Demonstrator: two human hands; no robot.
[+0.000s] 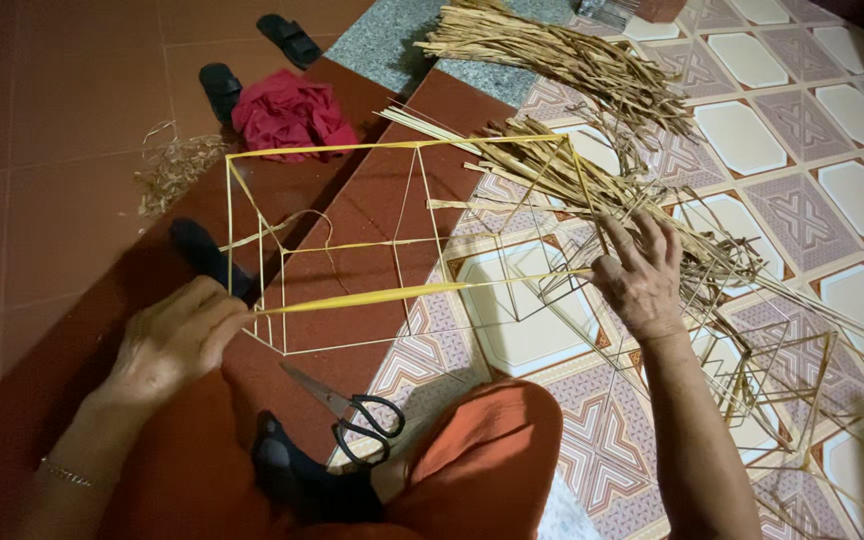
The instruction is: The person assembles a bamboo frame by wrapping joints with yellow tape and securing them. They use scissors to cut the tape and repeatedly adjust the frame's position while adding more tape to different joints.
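My left hand (174, 338) is closed on the near end of a long yellow straw strip (372, 297) that runs to the right. My right hand (642, 272) pinches the strip's far end, fingers spread over a pile of dry straw stalks (592, 180). Between and behind the hands stands a box-shaped frame of thin straw rods (392, 146), one corner meeting my left hand. Black-handled scissors (352, 412) lie on the floor in front of my knee.
A red cloth (290, 112) and two black sandals (220, 88) lie at the back left. Another straw bundle (552, 55) lies at the back. More straw frames (782, 380) rest at the right on patterned floor tiles. My orange-clad knee (482, 460) is at the bottom.
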